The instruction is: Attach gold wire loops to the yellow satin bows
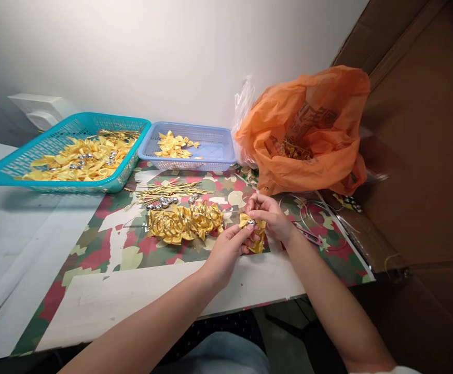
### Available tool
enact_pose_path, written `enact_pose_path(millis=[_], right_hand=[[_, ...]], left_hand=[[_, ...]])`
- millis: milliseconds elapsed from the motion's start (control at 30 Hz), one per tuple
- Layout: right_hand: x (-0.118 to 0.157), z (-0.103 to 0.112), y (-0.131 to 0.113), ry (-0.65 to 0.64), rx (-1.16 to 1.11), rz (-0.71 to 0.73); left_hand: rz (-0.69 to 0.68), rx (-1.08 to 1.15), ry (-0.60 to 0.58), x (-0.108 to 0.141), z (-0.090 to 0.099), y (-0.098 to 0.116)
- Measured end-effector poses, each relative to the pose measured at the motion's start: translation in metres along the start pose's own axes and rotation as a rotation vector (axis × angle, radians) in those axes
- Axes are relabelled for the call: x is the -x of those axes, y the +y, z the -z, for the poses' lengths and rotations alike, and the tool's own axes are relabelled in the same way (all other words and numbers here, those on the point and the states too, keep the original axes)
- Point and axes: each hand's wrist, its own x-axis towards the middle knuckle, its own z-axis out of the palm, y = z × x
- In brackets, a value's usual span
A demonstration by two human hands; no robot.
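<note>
A yellow satin ribbon bow (259, 243) with a small shiny silver bell (251, 222) at its middle is held over the table's front part. My left hand (226, 252) grips it from the left, thumb and fingers closed on it by the bell. Just above the bow, my right hand (271, 215) is closed in a pinch; what lies between its fingertips is too small to make out. To the left lies a row of finished-looking yellow bows (187, 223) with curled gold ties. Behind that row are straight gold twist ties (167, 192) and several silver bells (164, 202).
A teal basket (128, 169) of yellow bows and bells stands at the back left, beside a blue-lilac basket (214, 165) with fewer bows. An orange plastic bag (307, 176) gapes at the back right. Pink-handled scissors (310, 236) and loose wire lie right of my hands, near cardboard (424, 182).
</note>
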Motion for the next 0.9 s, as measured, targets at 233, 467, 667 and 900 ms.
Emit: enact_pose_path(millis=[233,467,667,900], right_hand=[[0.0002,-0.0008,-0.0004,-0.004,-0.018,-0.001],[0.0001,-0.0002,0.0001,-0.005,-0.015,-0.002],[0.0001,-0.0004,0.0003,-0.008,-0.018,0.006],[0.0002,-0.0005,0.0004,0.001,-0.023,-0.004]], left_hand=[[-0.002,0.006,-0.003,-0.0005,0.0009,-0.0006],[0.003,0.012,0.006,0.0004,0.0005,-0.0004],[0.005,0.011,-0.007,-0.0009,0.0010,-0.0002],[0.010,0.012,0.002,0.0007,0.0006,0.0001]])
